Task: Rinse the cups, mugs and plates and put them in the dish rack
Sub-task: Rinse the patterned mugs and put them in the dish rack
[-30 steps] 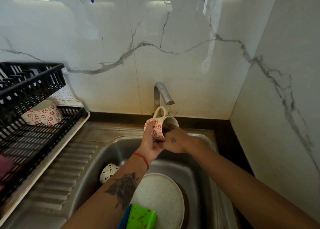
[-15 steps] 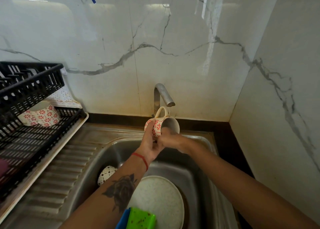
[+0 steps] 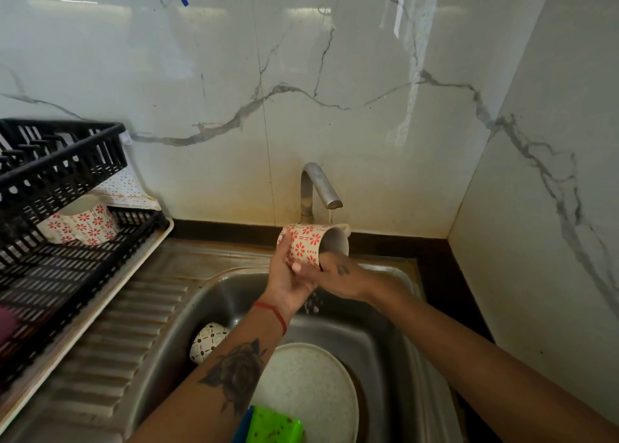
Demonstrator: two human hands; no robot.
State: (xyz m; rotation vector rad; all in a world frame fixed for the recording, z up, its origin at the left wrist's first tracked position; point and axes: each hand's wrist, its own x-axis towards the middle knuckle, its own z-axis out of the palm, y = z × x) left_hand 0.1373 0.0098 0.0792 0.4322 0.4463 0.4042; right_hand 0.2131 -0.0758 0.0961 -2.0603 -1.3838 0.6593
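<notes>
Mug in hand: a cream mug [image 3: 310,245] with red flower print, at frame centre, lying on its side with the mouth turned right, directly under the spout of the tap [image 3: 321,188]; a thin thread of water falls onto its upper edge.
Left hand: the left hand [image 3: 290,283] grips the mug's base and side from below, fingers curled round the printed wall; a red thread circles the wrist.
Right hand: the right hand [image 3: 340,277] is at the mug's mouth, its fingers reaching into the opening and hidden there; how far they are spread cannot be told.
Sink: a steel sink [image 3: 382,339] below the hands holds a speckled white plate [image 3: 311,385] at lower centre and a cup with dark dotted pattern [image 3: 207,340] to its left, partly behind the left forearm.
Sponge: a green sponge [image 3: 274,427] at the bottom edge, overlapping the plate.
Dish rack: a black two-tier dish rack [image 3: 60,241] at the left of the frame; its lower tier carries a second red-flowered mug [image 3: 82,223], upside down.
Worktop: a ribbed steel drainboard [image 3: 110,335] between rack and sink.
</notes>
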